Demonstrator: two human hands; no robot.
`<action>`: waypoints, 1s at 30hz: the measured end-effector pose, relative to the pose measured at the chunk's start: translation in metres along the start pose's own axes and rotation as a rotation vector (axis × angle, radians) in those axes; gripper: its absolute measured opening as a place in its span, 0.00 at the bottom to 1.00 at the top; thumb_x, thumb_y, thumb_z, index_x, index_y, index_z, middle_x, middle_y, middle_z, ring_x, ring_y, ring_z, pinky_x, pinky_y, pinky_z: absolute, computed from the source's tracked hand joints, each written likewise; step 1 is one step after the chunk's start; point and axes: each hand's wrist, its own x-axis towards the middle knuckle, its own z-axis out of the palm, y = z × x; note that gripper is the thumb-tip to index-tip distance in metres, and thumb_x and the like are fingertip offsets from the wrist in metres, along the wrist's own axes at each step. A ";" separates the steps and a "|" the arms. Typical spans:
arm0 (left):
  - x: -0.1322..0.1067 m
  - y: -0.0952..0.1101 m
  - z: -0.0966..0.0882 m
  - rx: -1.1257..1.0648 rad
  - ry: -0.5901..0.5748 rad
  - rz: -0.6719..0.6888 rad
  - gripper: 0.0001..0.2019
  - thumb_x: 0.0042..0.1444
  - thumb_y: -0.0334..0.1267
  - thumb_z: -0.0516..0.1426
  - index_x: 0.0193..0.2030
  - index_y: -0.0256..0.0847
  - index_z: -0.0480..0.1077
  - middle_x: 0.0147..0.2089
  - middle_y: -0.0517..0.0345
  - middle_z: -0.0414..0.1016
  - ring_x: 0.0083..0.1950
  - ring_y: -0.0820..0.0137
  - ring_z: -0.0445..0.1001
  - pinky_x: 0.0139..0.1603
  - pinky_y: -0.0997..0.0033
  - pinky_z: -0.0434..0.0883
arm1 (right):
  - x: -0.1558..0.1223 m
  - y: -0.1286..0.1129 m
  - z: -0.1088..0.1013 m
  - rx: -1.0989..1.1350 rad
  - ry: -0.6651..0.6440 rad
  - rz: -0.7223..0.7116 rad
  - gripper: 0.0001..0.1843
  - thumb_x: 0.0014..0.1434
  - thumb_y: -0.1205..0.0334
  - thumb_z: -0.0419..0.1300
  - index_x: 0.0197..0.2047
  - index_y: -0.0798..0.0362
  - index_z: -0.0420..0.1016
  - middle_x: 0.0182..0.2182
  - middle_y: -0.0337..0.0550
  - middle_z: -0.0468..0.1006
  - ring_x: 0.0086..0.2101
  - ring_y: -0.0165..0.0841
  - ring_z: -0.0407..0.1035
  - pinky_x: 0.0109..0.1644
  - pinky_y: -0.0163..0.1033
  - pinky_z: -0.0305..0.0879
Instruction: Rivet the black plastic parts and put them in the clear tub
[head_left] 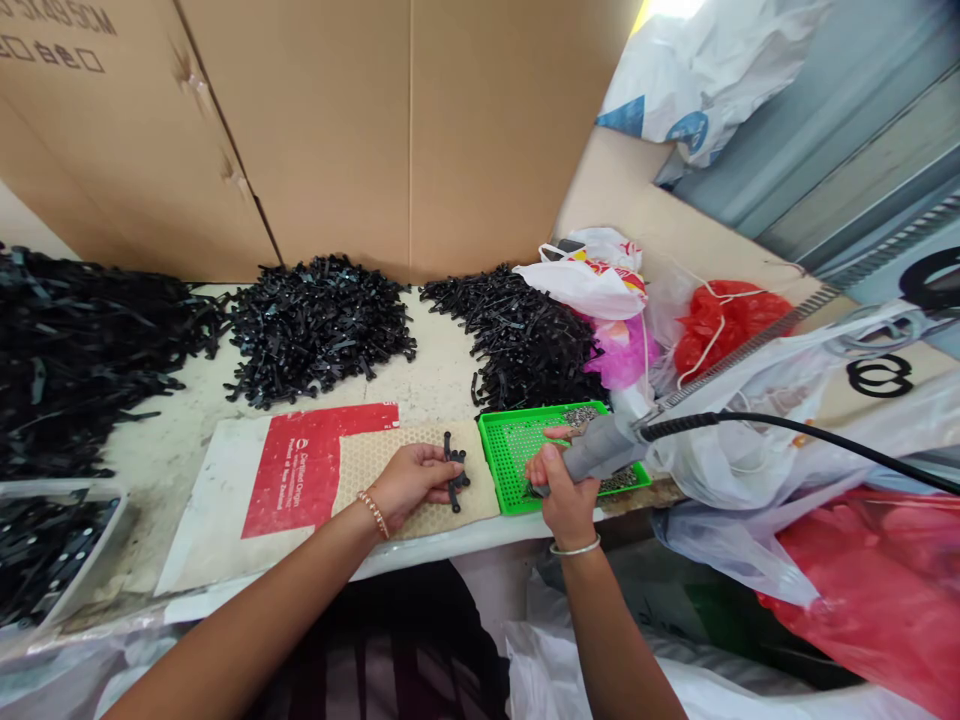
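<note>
My left hand (411, 484) is closed on a small black plastic bracket (454, 488) with several arms, over a tan dimpled mat (367, 462). Wrapped round a grey electric screwdriver (600, 448) is my right hand (568, 500), above a green perforated tray (495, 472). The screwdriver lies tilted, its tip toward the left near the tray's front edge, and a black cord (750, 420) runs from its back end to the right. Small metal screws (581, 415) lie in the tray, partly hidden by the tool and my hand.
Piles of black plastic parts lie at the left (67, 350), middle (319, 325) and right (525, 335). A parts bin (116, 520) stands front left. Cardboard (337, 130) walls the back. Plastic bags (592, 285) and a coil spring (750, 345) crowd the right side.
</note>
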 end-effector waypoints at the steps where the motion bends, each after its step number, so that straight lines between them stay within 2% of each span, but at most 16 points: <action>1: 0.000 0.000 0.000 0.001 0.000 0.000 0.05 0.48 0.25 0.64 0.28 0.32 0.71 0.26 0.56 0.77 0.26 0.74 0.75 0.25 0.80 0.72 | 0.000 0.000 0.000 0.009 0.000 -0.003 0.13 0.59 0.56 0.62 0.43 0.51 0.64 0.16 0.27 0.61 0.17 0.27 0.58 0.22 0.34 0.59; 9: 0.001 -0.002 -0.001 0.005 -0.011 0.004 0.03 0.51 0.24 0.62 0.30 0.32 0.71 0.26 0.55 0.77 0.26 0.75 0.75 0.24 0.81 0.72 | 0.000 -0.002 0.001 0.050 -0.006 -0.007 0.11 0.59 0.58 0.62 0.43 0.50 0.65 0.16 0.27 0.62 0.17 0.26 0.58 0.22 0.33 0.59; 30: 0.003 -0.005 -0.002 0.018 -0.014 0.022 0.05 0.48 0.28 0.65 0.30 0.33 0.72 0.28 0.54 0.78 0.28 0.74 0.76 0.26 0.81 0.73 | 0.001 0.000 0.001 0.068 0.011 0.030 0.14 0.57 0.56 0.64 0.42 0.49 0.65 0.18 0.28 0.62 0.17 0.26 0.58 0.22 0.34 0.59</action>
